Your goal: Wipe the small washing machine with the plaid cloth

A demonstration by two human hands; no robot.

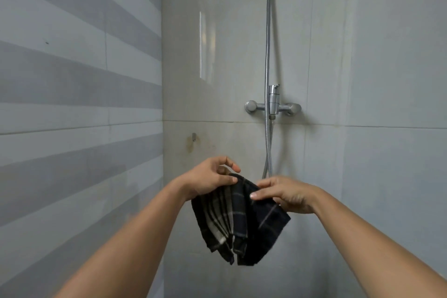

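Head view, both hands [244, 189] gripping plaid cloth [239, 220]

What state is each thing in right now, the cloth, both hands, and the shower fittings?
plaid cloth: bunched, hanging in the air from both hands.
left hand: pinching the cloth's top edge.
right hand: gripping the cloth's other top corner.
shower hose: hanging down the wall, no water visible.
shower valve: mounted on the wall, no water running.
washing machine: not in view.
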